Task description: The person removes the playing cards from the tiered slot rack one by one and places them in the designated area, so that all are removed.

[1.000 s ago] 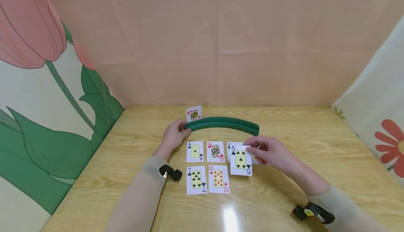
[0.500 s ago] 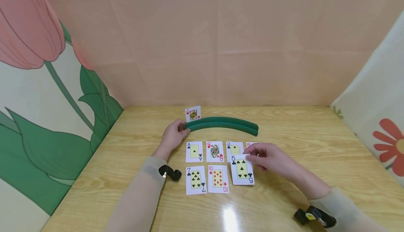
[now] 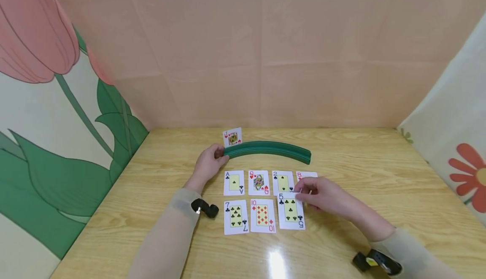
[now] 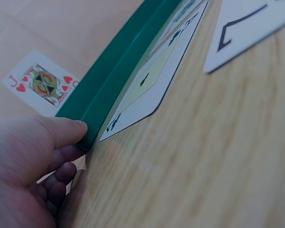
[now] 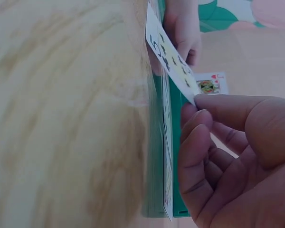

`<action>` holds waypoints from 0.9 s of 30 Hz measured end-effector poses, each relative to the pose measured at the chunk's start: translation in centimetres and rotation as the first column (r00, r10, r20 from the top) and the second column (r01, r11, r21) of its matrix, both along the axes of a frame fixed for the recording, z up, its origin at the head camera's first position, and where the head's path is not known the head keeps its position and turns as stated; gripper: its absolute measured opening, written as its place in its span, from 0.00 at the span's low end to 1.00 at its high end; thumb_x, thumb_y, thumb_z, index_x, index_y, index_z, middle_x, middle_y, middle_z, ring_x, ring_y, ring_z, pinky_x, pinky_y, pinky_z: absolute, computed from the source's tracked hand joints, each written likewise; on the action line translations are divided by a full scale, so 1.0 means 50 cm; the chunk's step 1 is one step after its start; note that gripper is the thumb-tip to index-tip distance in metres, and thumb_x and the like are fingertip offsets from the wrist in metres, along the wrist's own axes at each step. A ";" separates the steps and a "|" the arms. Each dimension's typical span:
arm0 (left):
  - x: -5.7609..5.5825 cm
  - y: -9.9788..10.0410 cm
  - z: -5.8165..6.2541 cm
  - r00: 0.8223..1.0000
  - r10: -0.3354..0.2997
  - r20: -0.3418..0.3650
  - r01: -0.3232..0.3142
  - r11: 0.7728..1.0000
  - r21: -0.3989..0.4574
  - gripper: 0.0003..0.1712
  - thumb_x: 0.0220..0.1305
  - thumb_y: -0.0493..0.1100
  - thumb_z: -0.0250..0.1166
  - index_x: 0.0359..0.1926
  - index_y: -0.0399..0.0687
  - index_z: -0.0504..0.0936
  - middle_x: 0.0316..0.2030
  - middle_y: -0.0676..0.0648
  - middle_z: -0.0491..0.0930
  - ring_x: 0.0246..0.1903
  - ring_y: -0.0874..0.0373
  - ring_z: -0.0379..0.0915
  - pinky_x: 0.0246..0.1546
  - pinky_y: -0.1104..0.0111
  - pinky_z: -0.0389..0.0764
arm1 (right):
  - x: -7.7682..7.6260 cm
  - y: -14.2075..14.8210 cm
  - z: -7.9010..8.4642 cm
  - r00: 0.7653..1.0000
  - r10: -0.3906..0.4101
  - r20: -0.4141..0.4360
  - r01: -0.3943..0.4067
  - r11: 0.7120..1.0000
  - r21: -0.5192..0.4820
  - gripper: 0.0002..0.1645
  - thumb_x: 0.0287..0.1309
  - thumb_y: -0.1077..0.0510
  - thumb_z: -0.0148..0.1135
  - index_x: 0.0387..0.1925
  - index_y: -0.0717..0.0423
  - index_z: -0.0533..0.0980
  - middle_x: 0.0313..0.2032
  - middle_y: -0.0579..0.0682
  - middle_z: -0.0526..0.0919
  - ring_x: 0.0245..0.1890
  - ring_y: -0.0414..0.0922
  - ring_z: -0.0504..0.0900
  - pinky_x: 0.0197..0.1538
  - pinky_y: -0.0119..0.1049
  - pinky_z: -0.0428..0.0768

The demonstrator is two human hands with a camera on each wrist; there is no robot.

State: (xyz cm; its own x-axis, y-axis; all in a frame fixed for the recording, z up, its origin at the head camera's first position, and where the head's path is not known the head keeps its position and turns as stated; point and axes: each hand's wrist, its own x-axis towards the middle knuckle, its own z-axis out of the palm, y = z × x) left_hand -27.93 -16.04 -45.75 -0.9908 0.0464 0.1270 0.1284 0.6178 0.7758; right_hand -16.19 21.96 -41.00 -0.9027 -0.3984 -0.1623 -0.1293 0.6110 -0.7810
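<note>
Between thumb and fingers, my right hand (image 3: 327, 196) pinches the five of clubs (image 3: 290, 213) by its top right corner. In the right wrist view the five of clubs (image 5: 173, 59) slants, its pinched end raised off the table. My left hand (image 3: 206, 164) holds the left end of a green curved card holder (image 3: 270, 147), thumb on the near side. The jack of hearts (image 3: 232, 136) stands in the holder's left end. Nearer lie the ace of clubs (image 3: 233, 182), queen of hearts (image 3: 259, 182), a black two (image 3: 282, 181) and a red eight (image 3: 306, 175), partly hidden by my right hand.
In the near row, the seven of clubs (image 3: 236, 217) and ten of diamonds (image 3: 263, 215) lie face up to the left of the five. The wooden table (image 3: 379, 169) meets a pink cloth backdrop (image 3: 262, 51) behind. Flowered cloths hang at both sides.
My right hand has brought the five of clubs toward me and down, from over the two to beside the ten, uncovering the two and part of the eight. The left hand stays on the holder.
</note>
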 end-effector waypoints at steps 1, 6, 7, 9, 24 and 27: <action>0.000 0.000 -0.001 1.000 0.000 0.000 0.000 1.000 0.001 0.15 0.77 0.45 0.74 0.59 0.47 0.84 0.53 0.45 0.85 0.54 0.48 0.79 0.61 0.51 0.80 | 0.000 0.000 -0.001 1.000 0.009 -0.007 -0.009 1.000 0.008 0.04 0.75 0.56 0.72 0.47 0.49 0.85 0.36 0.51 0.82 0.26 0.47 0.78 0.27 0.32 0.74; 0.000 0.001 -0.002 1.000 -0.004 -0.001 0.004 1.000 0.002 0.15 0.77 0.44 0.73 0.59 0.47 0.84 0.53 0.45 0.85 0.54 0.48 0.79 0.61 0.51 0.80 | 0.002 -0.001 -0.006 0.998 0.050 -0.042 -0.048 0.998 0.047 0.04 0.74 0.57 0.73 0.47 0.50 0.85 0.36 0.48 0.81 0.27 0.45 0.78 0.28 0.32 0.76; -0.001 0.001 -0.003 1.000 -0.003 -0.001 0.003 1.000 0.001 0.15 0.77 0.44 0.73 0.59 0.46 0.84 0.53 0.45 0.85 0.54 0.48 0.79 0.61 0.51 0.80 | 0.003 -0.002 -0.005 0.997 0.054 -0.053 -0.051 0.997 0.061 0.04 0.74 0.57 0.73 0.46 0.49 0.85 0.36 0.47 0.81 0.27 0.45 0.78 0.29 0.33 0.77; -0.001 0.000 -0.003 1.000 0.000 -0.001 0.000 1.000 0.000 0.15 0.77 0.44 0.73 0.59 0.46 0.84 0.53 0.45 0.85 0.55 0.48 0.79 0.61 0.51 0.80 | 0.004 -0.006 -0.006 0.995 0.061 -0.078 -0.053 0.994 0.095 0.03 0.74 0.56 0.73 0.45 0.49 0.85 0.36 0.46 0.82 0.28 0.44 0.78 0.30 0.33 0.77; -0.001 -0.001 -0.002 1.000 -0.008 -0.008 0.008 1.000 0.004 0.16 0.78 0.44 0.73 0.60 0.45 0.84 0.54 0.43 0.85 0.55 0.46 0.80 0.62 0.50 0.80 | 0.011 -0.026 -0.003 0.990 0.037 -0.139 -0.002 0.969 0.246 0.05 0.72 0.56 0.75 0.40 0.45 0.83 0.34 0.42 0.81 0.33 0.43 0.77 0.37 0.36 0.75; -0.001 -0.001 -0.002 1.000 -0.011 -0.012 0.011 1.000 0.006 0.16 0.77 0.44 0.73 0.60 0.45 0.84 0.54 0.43 0.85 0.55 0.46 0.80 0.62 0.50 0.80 | 0.012 -0.027 -0.006 0.985 0.050 -0.164 -0.003 0.962 0.273 0.07 0.71 0.55 0.75 0.38 0.44 0.82 0.33 0.41 0.80 0.34 0.43 0.76 0.39 0.38 0.73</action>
State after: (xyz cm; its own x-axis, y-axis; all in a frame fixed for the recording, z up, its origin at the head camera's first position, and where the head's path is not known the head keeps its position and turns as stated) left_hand -27.97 -16.08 -45.85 -0.9887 0.0563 0.1391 0.1443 0.6114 0.7781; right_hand -15.61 20.58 -41.30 -0.9160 -0.3846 -0.1143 -0.2632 0.7909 -0.5525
